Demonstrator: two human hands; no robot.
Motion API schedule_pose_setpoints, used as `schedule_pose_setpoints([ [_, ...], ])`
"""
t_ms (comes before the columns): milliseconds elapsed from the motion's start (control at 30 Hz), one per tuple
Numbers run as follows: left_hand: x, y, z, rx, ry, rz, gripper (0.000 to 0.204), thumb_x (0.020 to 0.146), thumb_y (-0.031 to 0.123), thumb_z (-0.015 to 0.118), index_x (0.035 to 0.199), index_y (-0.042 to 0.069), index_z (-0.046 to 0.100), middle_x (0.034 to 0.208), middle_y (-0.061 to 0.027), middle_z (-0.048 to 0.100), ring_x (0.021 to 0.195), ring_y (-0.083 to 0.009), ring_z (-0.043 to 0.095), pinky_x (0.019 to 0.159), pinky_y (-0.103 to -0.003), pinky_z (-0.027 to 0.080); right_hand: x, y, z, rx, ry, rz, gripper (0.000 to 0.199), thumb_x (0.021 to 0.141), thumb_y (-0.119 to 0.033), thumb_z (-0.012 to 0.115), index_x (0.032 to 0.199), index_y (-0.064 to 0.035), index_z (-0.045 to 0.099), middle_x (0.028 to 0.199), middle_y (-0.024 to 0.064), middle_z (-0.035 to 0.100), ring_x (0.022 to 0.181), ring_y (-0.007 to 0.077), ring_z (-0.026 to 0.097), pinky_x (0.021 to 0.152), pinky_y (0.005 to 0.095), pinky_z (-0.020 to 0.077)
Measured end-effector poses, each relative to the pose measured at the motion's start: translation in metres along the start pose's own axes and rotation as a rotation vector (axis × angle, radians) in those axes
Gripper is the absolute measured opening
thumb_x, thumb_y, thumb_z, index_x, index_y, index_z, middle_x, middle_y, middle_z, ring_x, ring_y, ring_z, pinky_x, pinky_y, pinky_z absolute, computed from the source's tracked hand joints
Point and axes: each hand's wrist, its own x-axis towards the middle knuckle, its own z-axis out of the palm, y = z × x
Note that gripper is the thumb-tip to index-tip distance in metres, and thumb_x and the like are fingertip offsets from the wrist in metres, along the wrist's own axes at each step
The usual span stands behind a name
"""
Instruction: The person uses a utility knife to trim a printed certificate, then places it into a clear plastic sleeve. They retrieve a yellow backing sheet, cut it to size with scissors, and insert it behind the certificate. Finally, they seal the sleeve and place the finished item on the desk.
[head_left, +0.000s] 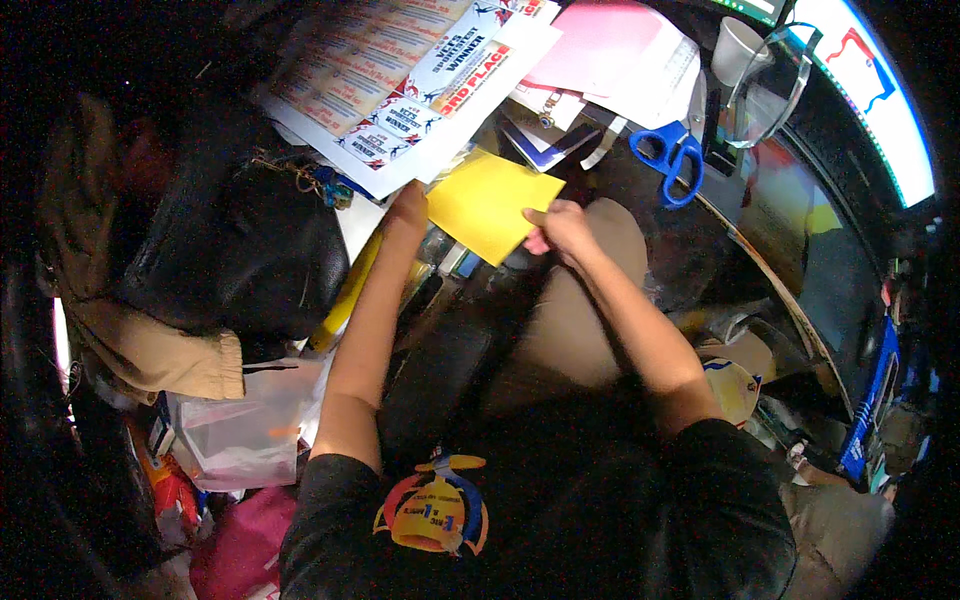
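A square-looking yellow sheet of paper (pixel 492 207) is held above my lap, tilted, between my two hands. My right hand (pixel 562 230) pinches its right edge, thumb on top and the other fingers curled beneath. At the left edge of the sheet, my left hand (pixel 407 207) is closed on it, though most of its fingers are hidden. Just above the left hand lie white printed sheets (pixel 430 150) with colourful award designs, their lower corner close to that hand. Under the yellow sheet, several small items show only in part.
Blue-handled scissors (pixel 672 160), pink paper (pixel 590 45), a white cup (pixel 738 50) and clear-framed glasses (pixel 775 90) lie beyond my right hand. A lit screen (pixel 880 90) stands at the far right. To the left are a black bag (pixel 240 230) and a clear plastic bin (pixel 240 425).
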Motion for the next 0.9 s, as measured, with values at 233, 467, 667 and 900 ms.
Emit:
schedule_pose_setpoints([
  [233,-0.028,0.040,-0.049,-0.018,-0.121,0.045,0.041,0.085,0.042,0.058,0.094,0.002,0.065,0.088,-0.0213,0.065,0.081,-0.0363,0.064,0.073,-0.044,0.050,-0.113,-0.008,-0.102,-0.080,-0.068,0.066,0.021,0.090,-0.016,0.061,0.090,0.0043,0.060,0.069,0.0134,0.065,0.050,0.0177,0.062,0.043,0.0280,0.0515],
  [467,-0.078,0.160,-0.147,-0.947,-1.121,0.054,0.034,0.082,0.019,0.070,0.109,0.002,0.059,0.091,-0.0043,0.066,0.075,-0.0123,0.062,0.063,-0.025,0.051,-0.219,-0.012,-0.164,0.094,-0.004,-0.172,0.019,0.092,-0.017,0.059,0.091,0.0021,0.061,0.071,0.0085,0.065,0.053,0.0150,0.062,0.048,0.0252,0.0514],
  [667,-0.134,0.240,-0.171,-1.748,-0.840,-0.228,0.029,0.089,0.013,0.058,0.115,0.001,0.054,0.096,-0.0124,0.067,0.079,-0.0197,0.066,0.065,-0.029,0.056,-0.280,-0.025,-0.193,0.207,0.093,-0.247,0.021,0.092,-0.018,0.059,0.092,0.0029,0.062,0.071,0.0083,0.066,0.053,0.0147,0.062,0.048,0.0252,0.0516],
  [900,-0.154,0.257,-0.158,-1.510,-1.070,-0.614,0.037,0.089,0.010,0.058,0.124,0.004,0.049,0.115,-0.0107,0.062,0.093,-0.0179,0.065,0.067,-0.028,0.055,-0.321,-0.044,-0.217,-0.512,0.554,-0.445,0.015,0.082,-0.013,0.070,0.080,0.0017,0.067,0.072,0.0074,0.066,0.065,0.0169,0.063,0.061,0.0286,0.0509],
])
